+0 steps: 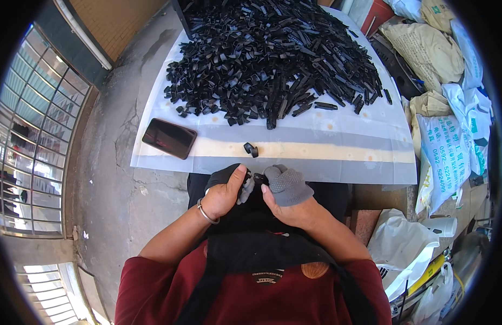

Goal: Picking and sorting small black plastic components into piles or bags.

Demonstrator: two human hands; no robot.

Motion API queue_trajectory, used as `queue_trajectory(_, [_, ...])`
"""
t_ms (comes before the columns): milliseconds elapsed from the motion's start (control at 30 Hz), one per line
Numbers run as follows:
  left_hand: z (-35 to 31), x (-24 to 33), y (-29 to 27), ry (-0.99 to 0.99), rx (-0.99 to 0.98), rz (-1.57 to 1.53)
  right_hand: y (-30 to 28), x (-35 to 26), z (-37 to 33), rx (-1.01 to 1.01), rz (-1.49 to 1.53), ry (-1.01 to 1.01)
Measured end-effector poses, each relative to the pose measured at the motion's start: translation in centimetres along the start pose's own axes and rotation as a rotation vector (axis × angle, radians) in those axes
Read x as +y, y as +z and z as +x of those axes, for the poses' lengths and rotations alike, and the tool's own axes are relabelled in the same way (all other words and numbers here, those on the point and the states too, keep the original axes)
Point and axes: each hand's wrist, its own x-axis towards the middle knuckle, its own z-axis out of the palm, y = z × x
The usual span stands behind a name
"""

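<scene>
My left hand (225, 190), in a black and grey fingerless-thumb glove, is closed in front of my body just off the table's near edge. Its curled fingers hide whatever they hold. Close beside it, my right hand (287, 190) in a grey knit glove pinches a small black plastic piece (259, 178) that shows between the two hands. A curled black plastic piece (251, 149) lies alone on the table just beyond the hands. Farther back spreads a large heap of black plastic parts (261, 59), short curved ones on the left and long strips on the right.
The table (337, 172) has a white, floral, translucent cover. A dark smartphone (169, 138) lies at its left front. Stuffed sacks (445, 157) and a white plastic bag (399, 238) crowd the right side. On the left are a concrete floor (107, 216) and a barred window (37, 130).
</scene>
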Motion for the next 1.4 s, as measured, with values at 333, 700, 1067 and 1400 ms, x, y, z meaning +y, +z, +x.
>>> queue_trajectory(333, [0.4, 1.2, 1.0, 0.173, 0.159, -0.043, 0.7, -0.2, -0.6, 0.155, -0.046, -0.116])
queue_trajectory(700, [-0.4, 1.7, 1.1, 0.142, 0.158, -0.033, 0.2, -1.0, -0.9, 0.171, -0.207, -0.124])
queue_trajectory(1067, [0.2, 1.4, 0.2, -0.003, -0.121, -0.271, -2.8, -1.7, -1.0, -0.020, -0.079, -0.064])
queue_trajectory(1400, [-0.4, 1.3, 1.7, 0.262, 0.115, 0.076, 0.7, -1.3, -0.5, 0.132, -0.169, -0.165])
